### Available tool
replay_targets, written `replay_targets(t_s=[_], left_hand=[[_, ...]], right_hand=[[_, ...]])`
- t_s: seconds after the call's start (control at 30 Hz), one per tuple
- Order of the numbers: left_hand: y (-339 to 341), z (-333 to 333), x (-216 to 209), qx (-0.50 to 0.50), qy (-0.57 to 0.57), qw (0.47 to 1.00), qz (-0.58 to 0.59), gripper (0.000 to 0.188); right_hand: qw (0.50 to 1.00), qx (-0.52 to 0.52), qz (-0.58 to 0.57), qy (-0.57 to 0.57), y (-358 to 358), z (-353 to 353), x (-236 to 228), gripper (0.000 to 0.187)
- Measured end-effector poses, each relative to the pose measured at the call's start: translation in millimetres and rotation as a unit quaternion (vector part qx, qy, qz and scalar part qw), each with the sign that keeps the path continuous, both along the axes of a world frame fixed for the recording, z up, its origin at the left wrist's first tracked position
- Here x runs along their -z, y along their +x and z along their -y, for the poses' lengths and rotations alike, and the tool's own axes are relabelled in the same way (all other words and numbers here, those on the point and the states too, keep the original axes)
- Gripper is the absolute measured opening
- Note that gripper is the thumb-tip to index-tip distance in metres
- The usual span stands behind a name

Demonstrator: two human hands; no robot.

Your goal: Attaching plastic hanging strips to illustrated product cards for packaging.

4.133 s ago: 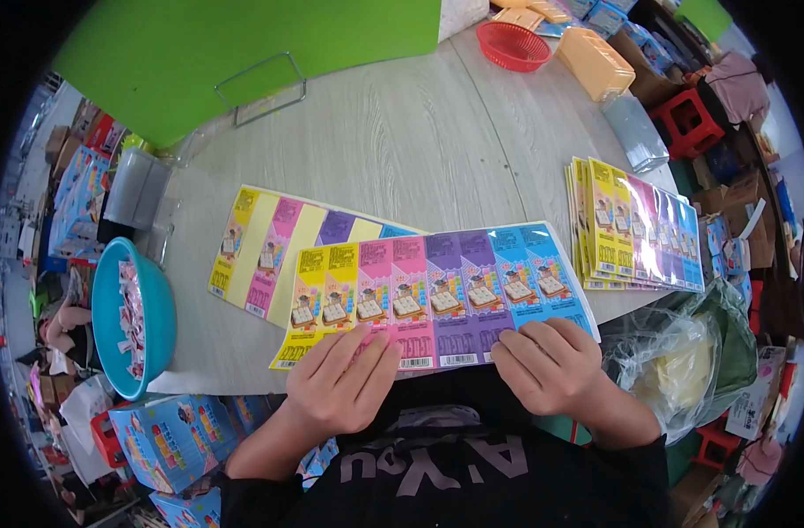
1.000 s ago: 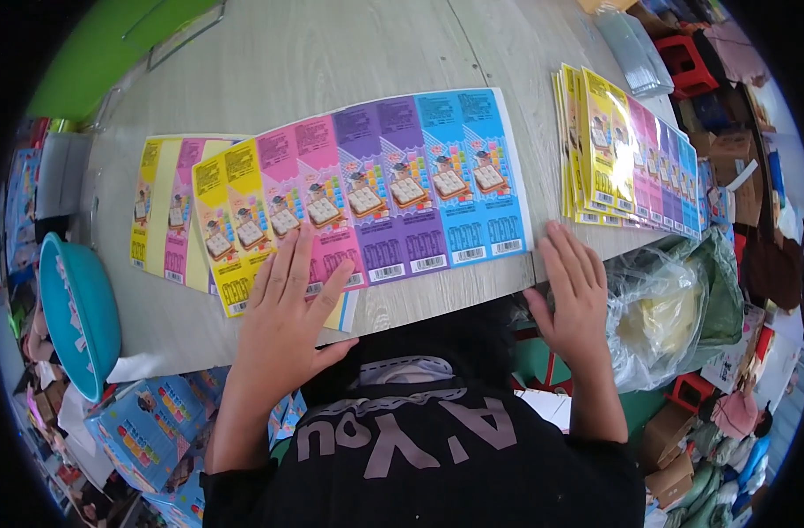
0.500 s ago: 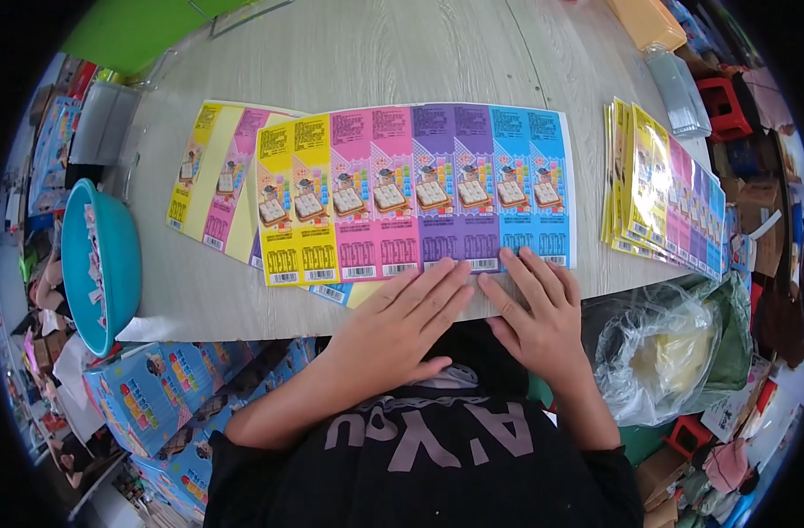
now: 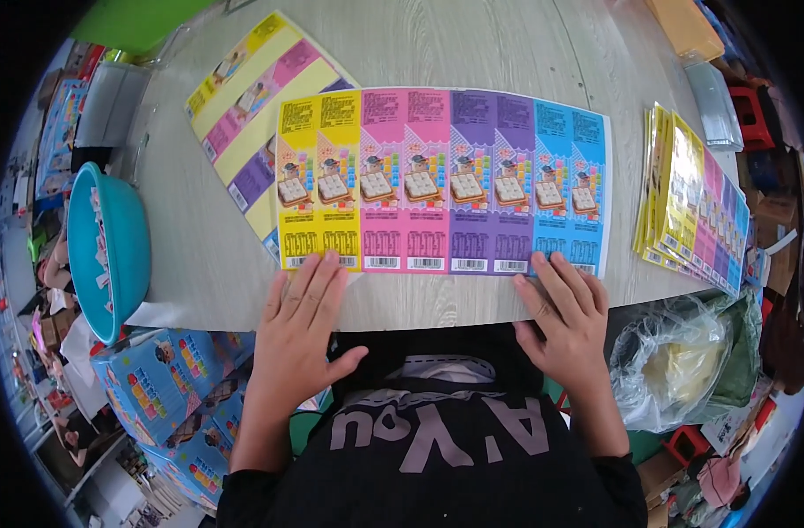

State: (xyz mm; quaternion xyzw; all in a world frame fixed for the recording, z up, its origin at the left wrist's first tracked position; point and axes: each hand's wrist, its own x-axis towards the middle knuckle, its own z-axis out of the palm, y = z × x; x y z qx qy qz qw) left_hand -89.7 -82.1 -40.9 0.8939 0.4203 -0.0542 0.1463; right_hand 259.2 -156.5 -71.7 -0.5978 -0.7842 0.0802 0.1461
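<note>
A full sheet of stickers (image 4: 428, 180) lies flat before me, striped in yellow, pink, purple and blue pairs. My left hand (image 4: 303, 317) rests on its lower left edge, fingers stretched and thumb out. At the lower right edge, my right hand (image 4: 565, 308) lies with fingers extended on the sheet's blue part. Partly beneath the full sheet, a second sticker sheet (image 4: 252, 106) sits slanted at the left. Some of its strips are peeled off, baring pale yellow backing.
On the left, a teal basin (image 4: 112, 255) holds small printed pieces. A pile of sticker sheets (image 4: 692, 198) is at the table's right. Below it hangs a clear plastic bag (image 4: 670, 361). Blue printed boxes (image 4: 164, 378) are stacked under the left edge of the table (image 4: 455, 44).
My left hand has moved left along the full sheet's lower edge. The partly peeled sheet has swung up and away, more steeply slanted. My right hand still rests at the lower right.
</note>
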Motion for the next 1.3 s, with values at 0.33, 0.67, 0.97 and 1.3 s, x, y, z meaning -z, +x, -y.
replay_targets(t_s=[0.33,0.67,0.97,1.3], left_hand=[[-20,3,15,-0.076,0.096,0.993,-0.004,0.086],[0,-6,10,-0.056,0.127,0.982,0.128,0.057],[34,-10,10,0.107,0.144,0.977,0.117,0.045],[31,-5,7,0.133,0.156,0.973,0.103,0.039]], right_hand=[[1.000,0.009,0.013,0.002,-1,1,-5,0.056],[0.998,-0.028,-0.054,0.007,11,-7,-18,0.040],[0.997,-0.070,-0.019,0.016,-11,-12,-20,0.036],[0.984,-0.109,-0.020,0.139,-8,-10,-10,0.023]])
